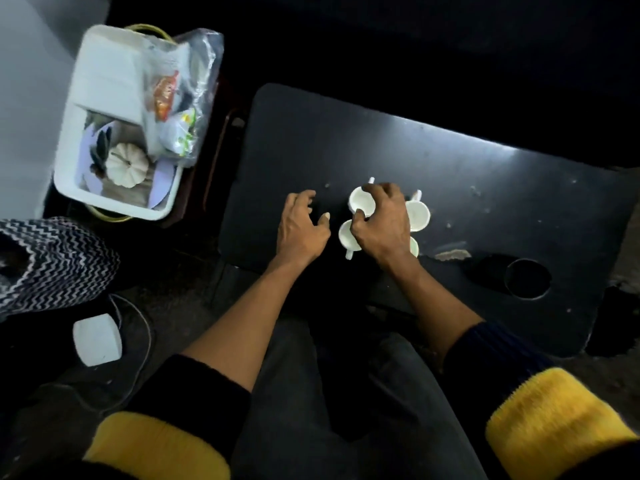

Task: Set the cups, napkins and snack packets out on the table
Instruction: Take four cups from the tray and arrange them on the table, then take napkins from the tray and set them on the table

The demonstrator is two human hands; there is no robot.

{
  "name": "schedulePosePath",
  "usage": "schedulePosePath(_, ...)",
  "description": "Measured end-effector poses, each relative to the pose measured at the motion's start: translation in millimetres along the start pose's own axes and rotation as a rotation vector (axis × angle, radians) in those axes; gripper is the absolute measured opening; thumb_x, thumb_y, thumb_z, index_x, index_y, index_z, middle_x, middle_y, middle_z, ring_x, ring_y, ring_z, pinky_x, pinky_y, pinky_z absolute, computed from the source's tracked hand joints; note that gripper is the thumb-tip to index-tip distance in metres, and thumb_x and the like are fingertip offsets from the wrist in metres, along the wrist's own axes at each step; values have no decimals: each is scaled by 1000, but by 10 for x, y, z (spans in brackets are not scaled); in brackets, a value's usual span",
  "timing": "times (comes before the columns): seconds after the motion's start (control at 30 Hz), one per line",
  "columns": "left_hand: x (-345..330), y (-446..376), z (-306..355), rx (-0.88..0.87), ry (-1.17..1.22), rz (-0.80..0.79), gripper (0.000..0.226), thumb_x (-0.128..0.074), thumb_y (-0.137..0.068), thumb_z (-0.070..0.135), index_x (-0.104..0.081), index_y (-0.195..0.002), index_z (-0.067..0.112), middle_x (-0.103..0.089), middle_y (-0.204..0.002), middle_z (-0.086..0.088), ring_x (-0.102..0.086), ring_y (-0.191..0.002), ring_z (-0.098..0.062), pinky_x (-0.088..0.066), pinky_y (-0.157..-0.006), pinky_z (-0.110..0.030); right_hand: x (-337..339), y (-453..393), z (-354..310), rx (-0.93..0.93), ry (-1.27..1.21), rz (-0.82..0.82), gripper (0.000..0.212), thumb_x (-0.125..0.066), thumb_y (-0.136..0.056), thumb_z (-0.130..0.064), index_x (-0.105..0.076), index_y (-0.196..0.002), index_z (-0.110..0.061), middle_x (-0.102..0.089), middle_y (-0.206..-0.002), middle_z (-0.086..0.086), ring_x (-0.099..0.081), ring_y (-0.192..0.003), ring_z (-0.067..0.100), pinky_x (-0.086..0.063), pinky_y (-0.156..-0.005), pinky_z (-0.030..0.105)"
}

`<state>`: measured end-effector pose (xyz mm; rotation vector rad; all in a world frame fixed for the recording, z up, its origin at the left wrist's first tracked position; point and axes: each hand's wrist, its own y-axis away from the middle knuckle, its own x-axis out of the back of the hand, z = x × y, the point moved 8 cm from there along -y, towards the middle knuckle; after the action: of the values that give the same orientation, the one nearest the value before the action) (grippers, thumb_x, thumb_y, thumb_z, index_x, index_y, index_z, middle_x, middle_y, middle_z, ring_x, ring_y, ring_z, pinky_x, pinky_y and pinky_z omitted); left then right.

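Four white cups [418, 215] stand bunched together on the dark table [485, 188], likely set down as a group before being spread to their places. The right hand [381, 223] lies over the cluster, its grip closed on the rim of the far-left cup [360, 199]. The left hand [300, 227] hovers released, beside them. Snack packets [166, 97] wait in the white tray [69, 161], well apart at left.

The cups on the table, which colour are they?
White: the cups stand out against the black table in the head view.
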<state>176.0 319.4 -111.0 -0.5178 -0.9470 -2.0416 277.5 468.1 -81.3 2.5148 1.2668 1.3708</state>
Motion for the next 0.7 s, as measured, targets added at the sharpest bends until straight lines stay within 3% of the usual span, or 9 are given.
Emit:
schedulePosePath(0.17, 424, -117, -279, 9, 27, 30, 45, -70, -90, 17, -58, -133, 19, -56, -125, 4, -61, -105, -7, -51, -94, -27, -436, -116, -704, 66, 44, -85, 51, -64, -80, -16, -63, -131, -14, -56, -129, 11, -57, -119, 30, -51, -97, 37)
schedulePosePath(0.33, 1136, -385, -665, -3, 75, 104, 45, -67, -88, 7, -58, -131, 14, -59, -123, -4, -66, -99, -15, -53, -89, -30, -1015, -207, -1496, 147, 74, -147, 53, -63, -82, -18, -60, -134, -16, -52, -132, 9, -54, -122, 28, -50, -95, 38)
schedulePosePath(0.5, 1959, -735, -1086, 35, 99, 234, 43, -62, -84, 1, -61, -126, 8, -64, -121, -10, -64, -92, -17, -47, -86, -24, -1597, -348, -2283, 212, 63, -186, 55, -61, -79, -16, -60, -134, -14, -54, -128, 12, -54, -121, 32, -52, -95, 38)
schedulePosePath(0.7, 2519, -1148, -1445, 66, 124, 313, 40, -62, -84, 3, -60, -123, 11, -63, -121, -7, -66, -102, -24, -54, -93, -42, -2014, -656, -2853, 184, 63, -128, 57, -65, -78, -27, -56, -133, -13, -50, -132, 14, -52, -121, 32, -52, -91, 40)
